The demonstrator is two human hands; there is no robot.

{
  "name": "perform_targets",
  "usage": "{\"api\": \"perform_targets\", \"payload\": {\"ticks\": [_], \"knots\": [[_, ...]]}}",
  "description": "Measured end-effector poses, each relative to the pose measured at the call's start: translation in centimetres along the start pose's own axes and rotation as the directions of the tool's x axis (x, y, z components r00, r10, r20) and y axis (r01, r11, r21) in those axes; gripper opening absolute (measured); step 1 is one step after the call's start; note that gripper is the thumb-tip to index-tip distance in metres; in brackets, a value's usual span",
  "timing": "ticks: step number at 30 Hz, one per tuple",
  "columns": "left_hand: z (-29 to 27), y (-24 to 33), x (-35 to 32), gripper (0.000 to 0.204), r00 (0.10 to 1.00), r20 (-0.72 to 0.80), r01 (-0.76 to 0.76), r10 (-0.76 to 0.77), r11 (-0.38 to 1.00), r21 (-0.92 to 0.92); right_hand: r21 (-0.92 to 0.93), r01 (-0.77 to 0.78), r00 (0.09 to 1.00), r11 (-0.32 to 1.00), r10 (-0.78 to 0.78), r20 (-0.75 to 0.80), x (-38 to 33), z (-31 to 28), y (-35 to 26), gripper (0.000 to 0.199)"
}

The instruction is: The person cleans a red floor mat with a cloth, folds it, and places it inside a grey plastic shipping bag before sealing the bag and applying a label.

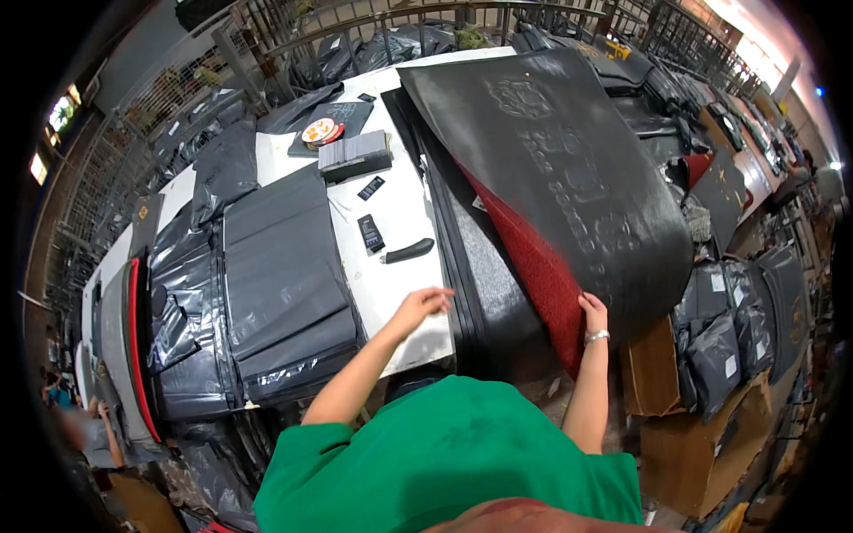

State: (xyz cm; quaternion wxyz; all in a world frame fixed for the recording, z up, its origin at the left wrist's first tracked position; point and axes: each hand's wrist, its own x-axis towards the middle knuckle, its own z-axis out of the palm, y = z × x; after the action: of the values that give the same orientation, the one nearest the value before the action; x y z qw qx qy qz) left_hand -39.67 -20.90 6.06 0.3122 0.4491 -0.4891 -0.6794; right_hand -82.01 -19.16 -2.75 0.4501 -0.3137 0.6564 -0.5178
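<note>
A large mat (569, 160) with an embossed black backing and a red textured face (533, 258) lies folded over a stack of dark sheets. My right hand (593, 313) pinches the mat's near edge, where the red face shows. My left hand (428, 304) is over the white tabletop (391, 311), beside the stack's left edge, fingers partly stretched and nothing visible in them. Past it, on the same surface, lie a black-handled cutter (408, 250) and a small black label card (370, 233).
Left of me are stacked black plastic bags (280, 275). A pile of grey cards (355, 153) and a round, colourful stack of labels (322, 132) sit farther back. Cardboard boxes (702, 453) and wrapped packages (724, 329) stand to my right. A metal railing (418, 16) runs behind the table.
</note>
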Motion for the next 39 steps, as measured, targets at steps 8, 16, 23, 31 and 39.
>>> {"api": "perform_targets", "payload": {"ticks": [8,16,23,31,39], "knots": [[-2.3,-0.8,21.9,0.025,0.888,-0.37,-0.031,0.272,0.84,0.542,0.025,-0.226,0.967,0.974,0.221,0.128,-1.1,-1.2,-2.4,0.025],[0.9,2.0,24.7,0.03,0.82,-0.508,0.179,0.264,0.724,0.666,0.012,-0.233,0.969,0.972,0.231,0.087,-2.7,-0.1,-3.7,0.024],[-11.4,-4.7,16.9,0.015,0.784,-0.549,-0.345,0.289,0.939,0.001,-0.058,-0.124,0.992,0.991,0.124,-0.009,-3.7,0.5,-2.5,0.026],[-11.9,-7.3,8.1,0.017,0.932,0.17,-0.292,0.321,0.385,0.875,-0.002,-0.125,0.987,0.992,0.125,0.104,-3.0,0.0,-2.5,0.025],[-11.7,-7.5,10.5,0.037,0.873,-0.266,0.084,0.41,0.41,0.908,0.013,-0.1,0.994,0.995,0.099,0.038,-3.5,0.1,-2.0,0.024]]}}
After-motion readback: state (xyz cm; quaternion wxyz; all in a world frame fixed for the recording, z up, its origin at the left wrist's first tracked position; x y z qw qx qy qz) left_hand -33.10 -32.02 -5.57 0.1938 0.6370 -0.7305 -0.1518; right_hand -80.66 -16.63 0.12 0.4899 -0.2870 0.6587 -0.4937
